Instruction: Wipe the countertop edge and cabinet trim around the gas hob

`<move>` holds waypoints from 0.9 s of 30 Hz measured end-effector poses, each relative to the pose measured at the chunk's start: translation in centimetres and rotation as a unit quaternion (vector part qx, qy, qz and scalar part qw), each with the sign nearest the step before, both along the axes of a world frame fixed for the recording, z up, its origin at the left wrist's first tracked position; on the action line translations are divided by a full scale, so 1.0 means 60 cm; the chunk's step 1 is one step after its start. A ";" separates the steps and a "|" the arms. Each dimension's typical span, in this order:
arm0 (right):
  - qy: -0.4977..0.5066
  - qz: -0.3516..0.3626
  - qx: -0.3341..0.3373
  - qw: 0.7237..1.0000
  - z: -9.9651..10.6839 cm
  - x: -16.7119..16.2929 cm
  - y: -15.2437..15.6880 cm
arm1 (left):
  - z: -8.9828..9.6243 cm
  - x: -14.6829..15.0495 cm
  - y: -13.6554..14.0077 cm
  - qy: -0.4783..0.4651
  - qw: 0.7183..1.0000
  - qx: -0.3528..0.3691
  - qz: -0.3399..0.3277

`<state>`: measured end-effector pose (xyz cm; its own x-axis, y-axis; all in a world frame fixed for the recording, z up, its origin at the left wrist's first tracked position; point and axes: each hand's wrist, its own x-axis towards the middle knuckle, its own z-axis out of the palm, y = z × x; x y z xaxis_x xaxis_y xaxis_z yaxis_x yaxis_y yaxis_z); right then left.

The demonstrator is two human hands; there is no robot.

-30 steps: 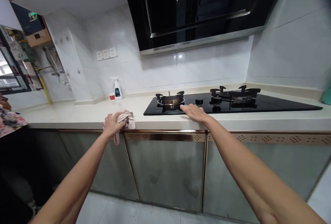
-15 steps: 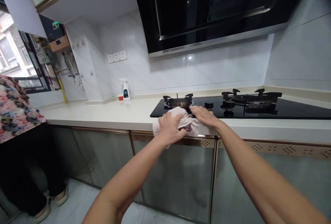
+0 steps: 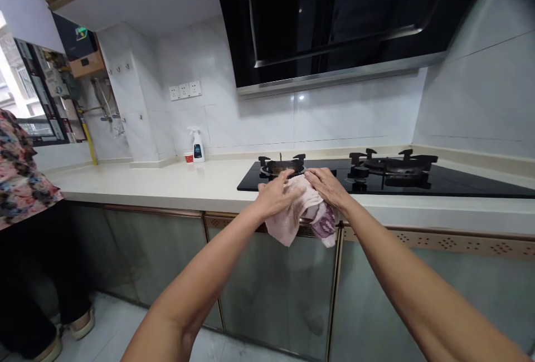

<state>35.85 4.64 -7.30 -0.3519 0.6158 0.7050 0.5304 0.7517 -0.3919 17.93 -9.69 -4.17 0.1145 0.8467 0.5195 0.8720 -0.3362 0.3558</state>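
Observation:
A pale pink cloth (image 3: 288, 223) with a purple patterned part hangs bunched over the counter's front edge, just before the gas stove (image 3: 251, 181). From the left, my left hand (image 3: 276, 197) grips it, thumb and fingers bent on its folds. My right hand (image 3: 328, 188) is on the cloth's upper right side, its fingers close together and curved over it. Some fingertips are hidden in the folds. Right behind both hands is the left burner (image 3: 281, 166) with its black pan support.
A white spray bottle (image 3: 198, 146) and a small red-and-white box (image 3: 189, 157) stand on the counter (image 3: 167, 184) near the wall. The right burner (image 3: 390, 164) sits farther along. Overhead slants a black range hood (image 3: 334, 16). Another person (image 3: 25, 178) stands at the left.
My right hand has come from the stove edge onto the cloth, and my left hand has shifted slightly. More of the cloth now hangs between them, its purple part showing. The view has turned slightly.

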 end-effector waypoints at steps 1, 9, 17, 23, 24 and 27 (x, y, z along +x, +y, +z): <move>0.010 -0.005 0.001 1.000 0.001 0.002 -0.005 | 0.002 -0.011 0.004 0.002 1.000 0.015 0.025; -0.001 -0.082 0.117 0.990 0.028 -0.032 -0.115 | -0.025 -0.052 0.048 0.073 0.983 -0.004 0.170; -0.226 -0.078 0.101 0.966 0.032 -0.078 -0.161 | -0.010 -0.065 0.049 0.087 0.982 -0.065 0.153; -0.180 -0.099 0.035 0.978 0.029 0.047 -0.101 | 0.002 -0.069 0.054 0.107 0.981 -0.101 0.125; -0.164 -0.119 0.019 0.979 0.027 0.080 -0.088 | 0.002 -0.069 0.055 0.112 0.981 -0.103 0.121; -0.114 -0.191 -0.008 0.975 0.021 0.183 -0.053 | -0.004 -0.069 0.056 0.131 0.980 -0.089 0.122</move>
<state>46.85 1.46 -6.05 -0.2411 0.7434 0.6239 0.8455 0.4766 -0.2410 13.81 -6.35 -4.39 0.0064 0.9403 0.3404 0.9880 -0.0586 0.1432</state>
